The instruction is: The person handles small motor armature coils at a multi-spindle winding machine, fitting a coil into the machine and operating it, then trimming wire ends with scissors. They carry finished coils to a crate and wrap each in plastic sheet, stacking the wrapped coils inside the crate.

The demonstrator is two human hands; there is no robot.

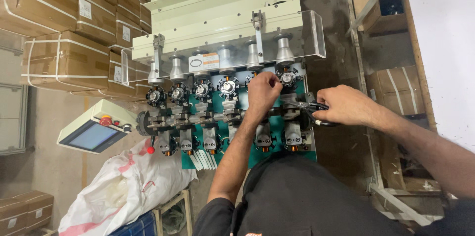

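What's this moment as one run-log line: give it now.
left hand: closed on star-shaped black winding station | right hand: holding black-handled scissors | cream multi-spindle machine

Both bare arms reach forward from a dark short-sleeved torso at the bottom of the head view. The left hand (pixel 263 91) is curled into a loose fist, knuckles up, fingers bunched and pinched downward, its forearm running straight up the middle. The right hand (pixel 345 106) comes in from the right edge, forearm angled across, back of the hand upward, fingers closed in a grip and pointing left toward the other hand.
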